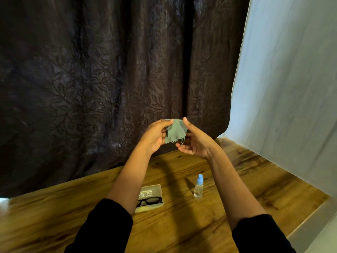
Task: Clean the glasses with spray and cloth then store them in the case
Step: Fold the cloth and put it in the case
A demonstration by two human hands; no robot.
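I am readying the green cloth (176,132), pinching it in left hand (155,136) and right hand (196,144); next probably needs one freed for the spray bottle (198,188).

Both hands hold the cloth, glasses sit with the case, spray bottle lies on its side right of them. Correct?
No: the head view shows the spray bottle standing upright, cap up. The rest holds: left hand and right hand hold the cloth, glasses sit with the case, bottle right of them.
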